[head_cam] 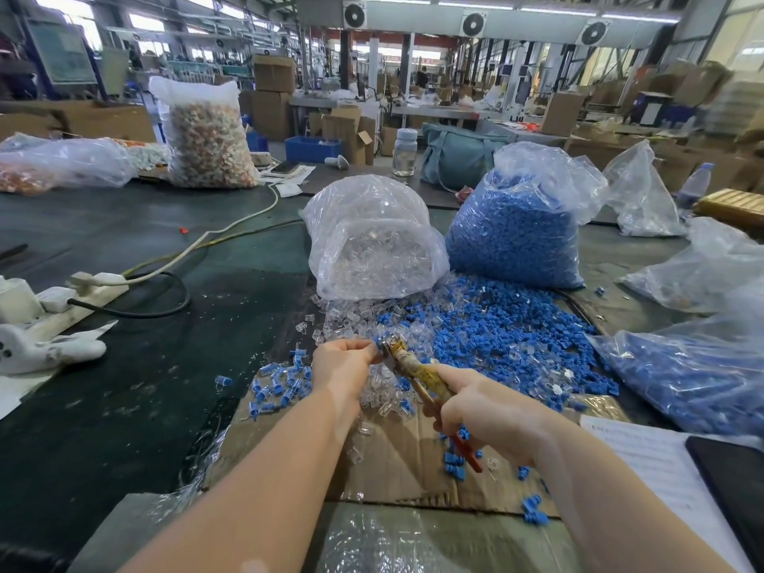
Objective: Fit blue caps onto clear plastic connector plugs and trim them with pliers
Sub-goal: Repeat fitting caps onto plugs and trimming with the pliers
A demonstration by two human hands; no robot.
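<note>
Hands worked a small capped plug with pliers over a messy table.

The left hand pinched a small blue-capped plug at its fingertips, touching the nose of the pliers. The right hand gripped the pliers' handles. A pile of finished plugs lay left of the hands. Behind stood a bag of clear plugs, then a bag of blue caps, with loose caps spilled between.

No text, label, brand or number can be read anywhere. The printed paper sheet at the table's right edge carries faint lines of type, and the wall board far left shows markings, both too blurred to make out.
</note>
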